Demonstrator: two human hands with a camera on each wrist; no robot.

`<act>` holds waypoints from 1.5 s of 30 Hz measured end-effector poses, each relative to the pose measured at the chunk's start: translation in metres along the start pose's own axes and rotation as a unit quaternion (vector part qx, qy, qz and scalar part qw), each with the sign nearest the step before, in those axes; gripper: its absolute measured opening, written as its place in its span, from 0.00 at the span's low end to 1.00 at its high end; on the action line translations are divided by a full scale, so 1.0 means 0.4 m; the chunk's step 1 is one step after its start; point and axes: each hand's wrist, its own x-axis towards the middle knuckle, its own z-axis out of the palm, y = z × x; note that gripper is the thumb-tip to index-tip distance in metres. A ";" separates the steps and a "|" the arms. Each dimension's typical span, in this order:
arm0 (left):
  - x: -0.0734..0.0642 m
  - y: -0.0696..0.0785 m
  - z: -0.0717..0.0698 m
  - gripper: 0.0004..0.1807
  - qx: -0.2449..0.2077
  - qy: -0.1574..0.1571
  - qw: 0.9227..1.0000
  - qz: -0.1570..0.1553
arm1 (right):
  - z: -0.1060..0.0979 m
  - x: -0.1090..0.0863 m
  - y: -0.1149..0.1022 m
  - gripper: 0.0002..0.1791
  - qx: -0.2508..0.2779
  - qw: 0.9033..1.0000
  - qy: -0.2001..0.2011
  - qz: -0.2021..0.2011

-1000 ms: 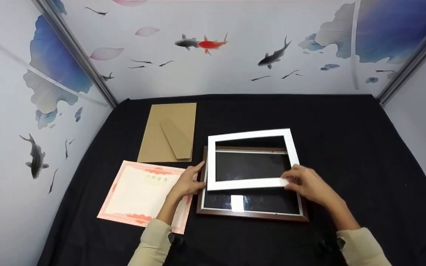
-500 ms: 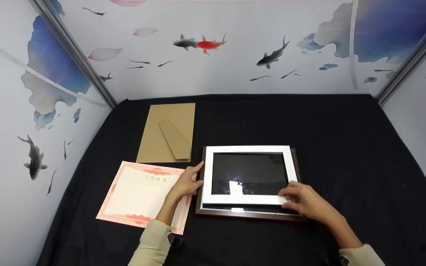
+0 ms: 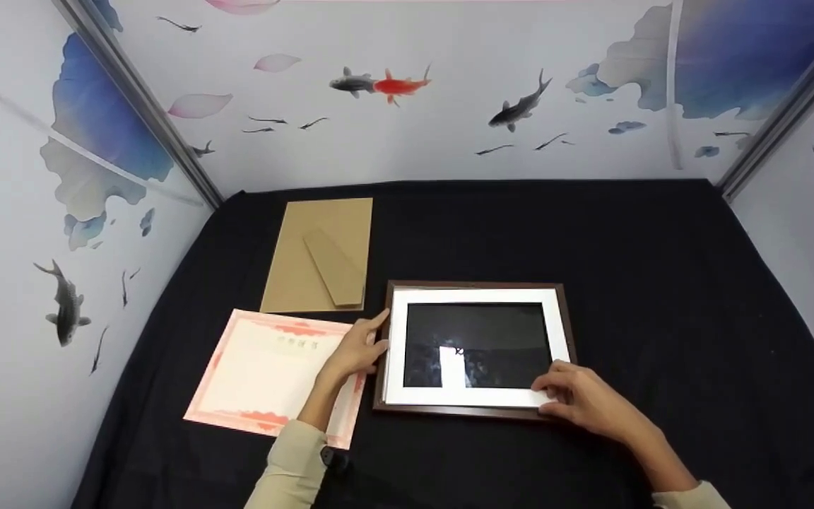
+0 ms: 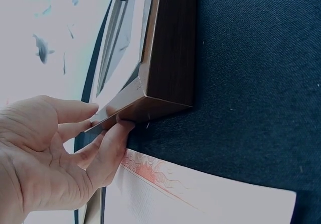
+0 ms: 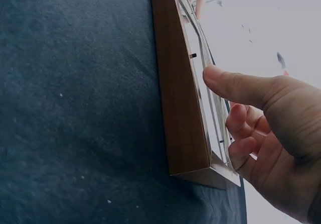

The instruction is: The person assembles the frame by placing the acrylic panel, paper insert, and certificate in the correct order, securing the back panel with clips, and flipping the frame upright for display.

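Observation:
A brown picture frame [image 3: 476, 412] lies face down on the black cloth, its inner side up and dark glass [image 3: 478, 343] showing through. Inside its rim sits a white picture mat [image 3: 463, 397], a little raised at the near right. My right hand [image 3: 587, 399] pinches the mat's near right corner between thumb and fingers. Against the frame's left side rests my left hand [image 3: 356, 350], its fingers fairly straight and touching the wooden rim. Under the left wrist lies a cream certificate [image 3: 258, 367] with a red-pink border.
A tan backing board [image 3: 280, 268] with a folded stand leg [image 3: 336, 268] lies behind the certificate, at the back left. Black cloth [image 3: 661, 283] covers the table. White printed panels [image 3: 449, 141] stand around the back and sides.
The white mat has come down from a tilted hold above the frame and slid toward me, inside the rim. My right hand has moved down with it; the left stays at the frame's side.

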 end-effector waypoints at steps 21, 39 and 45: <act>-0.005 -0.002 0.000 0.39 -0.012 -0.008 1.000 0.006 | 0.004 0.018 0.005 0.12 0.006 0.999 -0.025 0.026; -0.004 -0.007 0.002 0.44 -0.001 -0.001 1.000 0.031 | -0.029 0.007 0.038 0.14 0.025 0.998 0.003 0.062; -0.003 -0.003 0.002 0.44 0.037 0.007 0.998 0.041 | -0.036 -0.009 0.052 0.16 0.021 0.997 0.019 0.067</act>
